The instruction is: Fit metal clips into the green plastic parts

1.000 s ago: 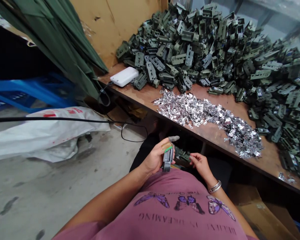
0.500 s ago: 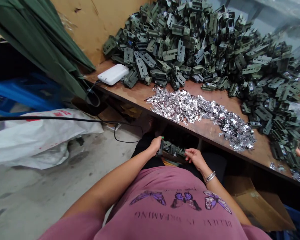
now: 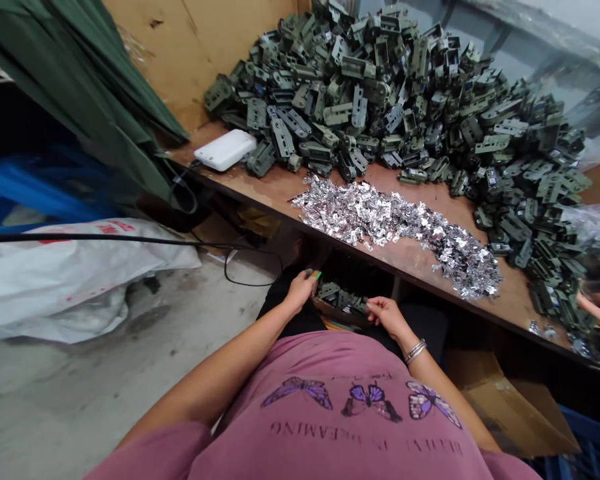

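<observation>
My left hand [image 3: 300,292] is closed over the near left corner of a cardboard box [image 3: 341,315] by my lap. A dark end of a green plastic housing [image 3: 309,273] shows past its fingers; the rest is hidden. My right hand [image 3: 384,313] is at the box's right side, thumb and fingertips pinched together. Whatever is between those fingertips is too small to make out. Several dark green housings [image 3: 337,293] lie in the box. On the bench above spreads a heap of small shiny metal clips [image 3: 375,213].
A large pile of green housings [image 3: 360,100] covers the back of the wooden bench [image 3: 275,193]. A white power bank [image 3: 226,149] lies at the left end. A black cable [image 3: 105,237] crosses at left above a white sack [image 3: 80,280]. Another person's hand [image 3: 597,312] shows at far right.
My left hand has moved slightly left and turned, so the housing that hung beside its fingers is now mostly hidden. My right hand stays pinched, almost in place.
</observation>
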A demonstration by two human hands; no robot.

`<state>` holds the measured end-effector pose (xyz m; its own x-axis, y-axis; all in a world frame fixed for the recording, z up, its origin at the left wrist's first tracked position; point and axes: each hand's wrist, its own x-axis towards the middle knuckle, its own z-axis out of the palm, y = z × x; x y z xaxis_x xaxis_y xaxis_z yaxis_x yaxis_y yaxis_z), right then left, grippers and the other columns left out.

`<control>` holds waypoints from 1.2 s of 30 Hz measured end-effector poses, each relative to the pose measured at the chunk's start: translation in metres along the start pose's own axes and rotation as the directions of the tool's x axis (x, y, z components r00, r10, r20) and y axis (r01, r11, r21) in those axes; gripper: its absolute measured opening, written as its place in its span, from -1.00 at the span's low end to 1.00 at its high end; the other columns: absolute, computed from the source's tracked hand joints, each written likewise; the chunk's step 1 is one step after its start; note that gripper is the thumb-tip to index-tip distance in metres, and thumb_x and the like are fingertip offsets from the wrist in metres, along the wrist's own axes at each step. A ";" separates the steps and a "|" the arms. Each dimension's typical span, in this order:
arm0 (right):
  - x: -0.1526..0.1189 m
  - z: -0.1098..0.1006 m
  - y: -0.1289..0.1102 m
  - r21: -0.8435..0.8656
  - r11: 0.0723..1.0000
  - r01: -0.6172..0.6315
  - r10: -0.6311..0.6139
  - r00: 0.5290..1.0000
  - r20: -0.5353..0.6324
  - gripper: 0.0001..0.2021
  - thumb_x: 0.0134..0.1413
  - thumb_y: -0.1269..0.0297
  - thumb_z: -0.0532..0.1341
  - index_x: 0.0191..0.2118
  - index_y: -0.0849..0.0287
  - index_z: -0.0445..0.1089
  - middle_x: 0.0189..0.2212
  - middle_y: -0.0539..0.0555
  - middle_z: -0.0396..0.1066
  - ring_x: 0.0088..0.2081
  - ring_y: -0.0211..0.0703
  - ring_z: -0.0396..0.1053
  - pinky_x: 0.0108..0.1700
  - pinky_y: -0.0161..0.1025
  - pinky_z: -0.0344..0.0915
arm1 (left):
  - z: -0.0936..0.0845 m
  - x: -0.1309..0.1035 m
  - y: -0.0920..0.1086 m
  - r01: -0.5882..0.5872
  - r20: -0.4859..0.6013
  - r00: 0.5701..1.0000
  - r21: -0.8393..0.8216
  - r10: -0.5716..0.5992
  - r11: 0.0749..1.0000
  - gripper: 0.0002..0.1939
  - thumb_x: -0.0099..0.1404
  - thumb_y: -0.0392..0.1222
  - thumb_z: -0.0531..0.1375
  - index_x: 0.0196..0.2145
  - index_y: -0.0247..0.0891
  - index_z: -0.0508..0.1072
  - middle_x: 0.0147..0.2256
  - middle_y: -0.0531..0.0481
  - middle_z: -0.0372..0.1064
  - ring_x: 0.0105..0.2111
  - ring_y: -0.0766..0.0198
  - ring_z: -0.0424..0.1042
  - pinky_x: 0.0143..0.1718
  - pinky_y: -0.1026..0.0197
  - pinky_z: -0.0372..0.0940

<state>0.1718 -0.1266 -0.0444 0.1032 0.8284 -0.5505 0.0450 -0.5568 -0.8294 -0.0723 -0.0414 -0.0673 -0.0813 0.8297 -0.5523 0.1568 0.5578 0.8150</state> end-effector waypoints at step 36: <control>0.015 -0.004 0.013 -0.143 0.984 -0.105 0.115 0.991 0.067 -0.52 -0.42 -0.08 0.47 -0.43 0.23 0.49 -0.54 0.03 0.45 -0.59 -0.30 0.29 -0.64 -0.42 0.07 | -0.052 -0.074 -0.030 -0.245 0.130 0.969 0.400 0.210 0.883 -0.85 0.12 -0.20 0.23 -0.30 -0.22 0.48 -0.23 -0.13 0.49 -0.20 0.02 0.48 -0.16 0.11 0.29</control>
<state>0.1778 -0.1214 -0.0628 0.0413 0.7608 -0.6477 0.1752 -0.6437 -0.7449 -0.1223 -0.1183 -0.0421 0.0820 0.9186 -0.3865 0.5522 0.2810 0.7849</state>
